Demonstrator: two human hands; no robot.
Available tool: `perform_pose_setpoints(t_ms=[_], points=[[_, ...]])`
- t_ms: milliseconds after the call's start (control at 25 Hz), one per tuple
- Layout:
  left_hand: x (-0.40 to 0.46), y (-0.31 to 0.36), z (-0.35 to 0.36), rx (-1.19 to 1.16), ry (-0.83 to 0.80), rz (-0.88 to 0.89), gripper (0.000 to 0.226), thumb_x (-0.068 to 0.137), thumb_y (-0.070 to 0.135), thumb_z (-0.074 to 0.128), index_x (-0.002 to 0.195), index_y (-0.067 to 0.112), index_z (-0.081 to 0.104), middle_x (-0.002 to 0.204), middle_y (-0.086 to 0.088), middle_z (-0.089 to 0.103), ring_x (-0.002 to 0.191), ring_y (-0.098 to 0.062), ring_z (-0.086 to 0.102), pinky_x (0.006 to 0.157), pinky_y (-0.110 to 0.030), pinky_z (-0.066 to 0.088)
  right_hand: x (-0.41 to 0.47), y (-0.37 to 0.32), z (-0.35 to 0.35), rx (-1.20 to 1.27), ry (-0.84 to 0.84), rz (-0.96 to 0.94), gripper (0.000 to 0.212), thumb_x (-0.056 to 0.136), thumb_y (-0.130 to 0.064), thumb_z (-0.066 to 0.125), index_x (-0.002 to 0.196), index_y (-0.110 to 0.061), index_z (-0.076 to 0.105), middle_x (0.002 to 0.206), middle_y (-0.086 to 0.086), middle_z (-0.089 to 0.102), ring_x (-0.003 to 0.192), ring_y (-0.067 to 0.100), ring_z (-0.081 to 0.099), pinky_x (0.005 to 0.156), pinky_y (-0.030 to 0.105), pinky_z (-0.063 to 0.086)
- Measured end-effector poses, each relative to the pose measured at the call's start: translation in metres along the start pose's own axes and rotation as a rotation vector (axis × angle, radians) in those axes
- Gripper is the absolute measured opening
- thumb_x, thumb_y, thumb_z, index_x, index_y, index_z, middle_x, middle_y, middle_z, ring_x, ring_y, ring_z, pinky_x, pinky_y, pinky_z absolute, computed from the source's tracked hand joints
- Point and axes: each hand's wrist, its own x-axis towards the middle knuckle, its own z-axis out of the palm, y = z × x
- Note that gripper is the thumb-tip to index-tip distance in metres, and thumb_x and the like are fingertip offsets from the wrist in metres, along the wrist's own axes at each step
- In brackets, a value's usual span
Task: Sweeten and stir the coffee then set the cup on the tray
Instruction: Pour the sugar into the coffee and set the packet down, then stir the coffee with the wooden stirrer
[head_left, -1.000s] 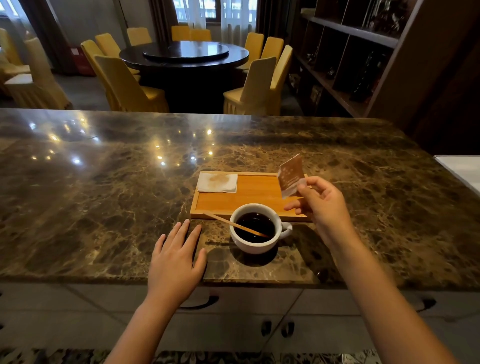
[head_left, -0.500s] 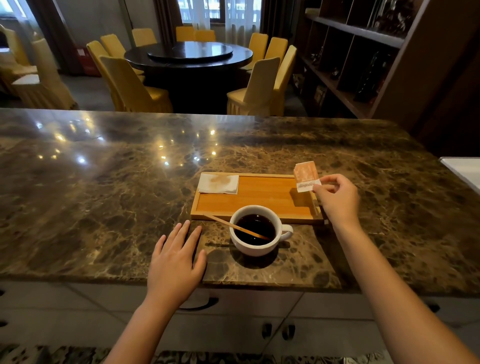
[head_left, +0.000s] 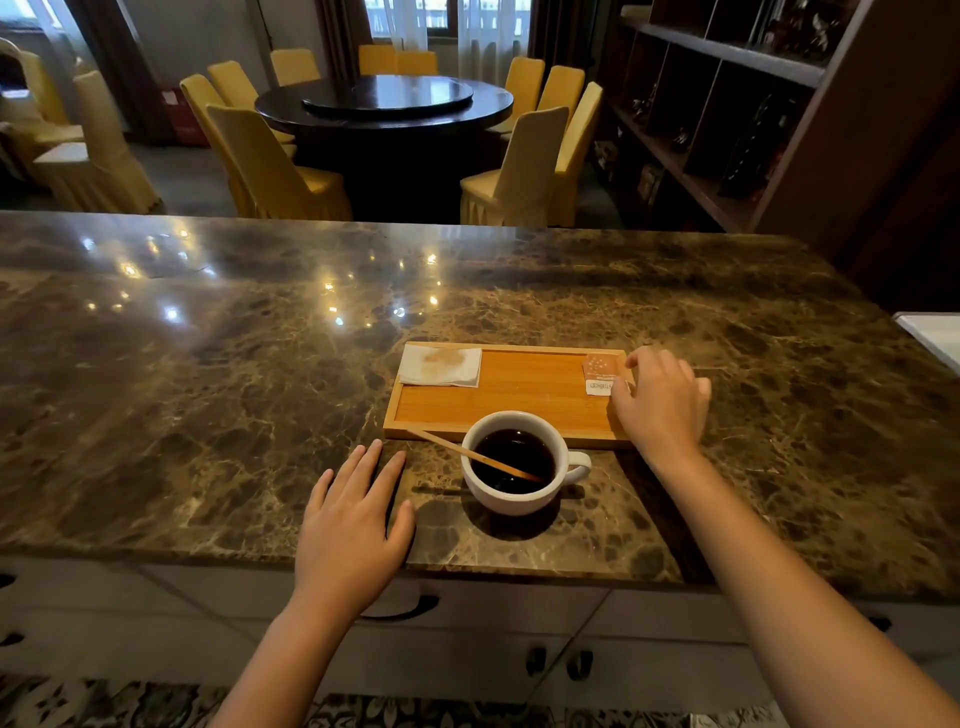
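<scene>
Lowered onto the tray (head_left: 498, 410), the orange packet (head_left: 601, 373) stays pinched by the right hand (head_left: 660, 400); left hand (head_left: 353, 530) flat, open.

Right hand (head_left: 660, 402) touches sugar packet (head_left: 601, 375) on tray (head_left: 498, 402); left hand (head_left: 353, 525) flat beside cup (head_left: 511, 462)

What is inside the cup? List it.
The cup holds dark coffee, filled partway up. A thin wooden stirrer leans in it, its upper end sticking out over the left rim. The coffee hides the cup's bottom, so any sugar in it cannot be seen.
</scene>
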Motion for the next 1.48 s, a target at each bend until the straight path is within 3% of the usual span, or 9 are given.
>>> perform_pose_setpoints(t_ms=[200,480,560,640,760,1000,1280,1400,1480], points=[[0.0,0.0,0.0,-0.003,0.0,-0.001,0.059,0.085,0.049,0.022,0.136,0.024,0.036,0.147,-0.006,0.033,0.137,-0.017,0.022,0.111,-0.043,0.017,-0.007,0.005,0.006,-0.093,-0.253,-0.268,0.032,0.095,-0.029,0.041,0.124,-0.022,0.054,0.133,0.0,0.056,0.128,0.019,0.042,0.11,0.052,0.013],[0.0,0.0,-0.001,-0.005,-0.002,0.005,0.059,0.085,0.048,0.023,0.137,0.023,0.036,0.147,-0.006,0.033,0.137,-0.018,0.021,0.111,-0.043,0.017,-0.007,0.0,-0.002,-0.12,-0.374,-0.252,0.037,0.098,-0.033,0.032,0.131,-0.024,0.046,0.142,-0.001,0.047,0.134,0.017,0.035,0.112,0.056,0.001],[0.0,0.0,-0.001,-0.008,-0.005,0.004,0.058,0.086,0.047,0.024,0.137,0.023,0.036,0.148,-0.006,0.032,0.138,-0.018,0.021,0.111,-0.043,0.017,-0.007,-0.01,-0.015,-0.037,-0.3,-0.26,0.033,0.097,-0.031,0.038,0.126,-0.021,0.052,0.136,0.0,0.054,0.13,0.018,0.04,0.112,0.055,0.006],[0.0,0.001,-0.001,-0.013,-0.006,0.002,0.058,0.086,0.047,0.025,0.137,0.023,0.036,0.148,-0.006,0.032,0.138,-0.018,0.021,0.112,-0.044,0.017,-0.009,-0.03,-0.033,0.104,-0.203,-0.32,0.028,0.094,-0.027,0.046,0.118,-0.018,0.058,0.125,0.004,0.061,0.12,0.021,0.049,0.107,0.052,0.021],[0.0,0.0,0.0,-0.011,-0.006,0.0,0.058,0.086,0.047,0.025,0.137,0.023,0.036,0.148,-0.006,0.032,0.138,-0.018,0.021,0.112,-0.044,0.018,-0.021,-0.077,-0.059,0.344,-0.245,-0.479,0.026,0.089,-0.029,0.056,0.11,-0.016,0.063,0.111,0.006,0.068,0.105,0.023,0.057,0.091,0.043,0.04],[-0.001,-0.001,0.002,0.007,-0.003,0.002,0.058,0.086,0.047,0.024,0.137,0.023,0.035,0.148,-0.007,0.032,0.138,-0.019,0.021,0.111,-0.044,0.018,-0.055,-0.132,-0.057,0.201,-0.373,-0.734,0.028,0.086,-0.037,0.057,0.107,-0.018,0.064,0.101,0.003,0.069,0.097,0.022,0.057,0.083,0.037,0.038],[0.0,-0.002,0.003,0.006,0.004,0.001,0.054,0.087,0.044,0.031,0.137,0.024,0.036,0.148,-0.006,0.033,0.138,-0.018,0.021,0.111,-0.042,0.017,-0.059,-0.137,-0.051,0.245,-0.355,-0.698,0.013,0.087,-0.021,0.057,0.093,-0.016,0.067,0.087,0.003,0.071,0.084,0.022,0.061,0.077,0.036,0.043],[-0.001,-0.002,0.002,-0.003,0.002,0.003,0.054,0.087,0.044,0.031,0.137,0.024,0.035,0.149,-0.006,0.032,0.138,-0.018,0.02,0.112,-0.042,0.016,-0.051,-0.123,-0.065,0.391,-0.353,-0.535,0.008,0.085,-0.017,0.061,0.092,-0.017,0.066,0.087,0.0,0.071,0.078,0.017,0.062,0.069,0.035,0.052],[0.0,-0.002,0.002,-0.013,0.001,0.005,0.054,0.087,0.044,0.03,0.137,0.024,0.035,0.149,-0.006,0.031,0.138,-0.017,0.02,0.112,-0.042,0.016,-0.042,-0.103,-0.078,0.488,-0.352,-0.407,0.006,0.083,-0.015,0.064,0.088,-0.019,0.063,0.083,-0.005,0.067,0.075,0.012,0.061,0.065,0.027,0.051]])
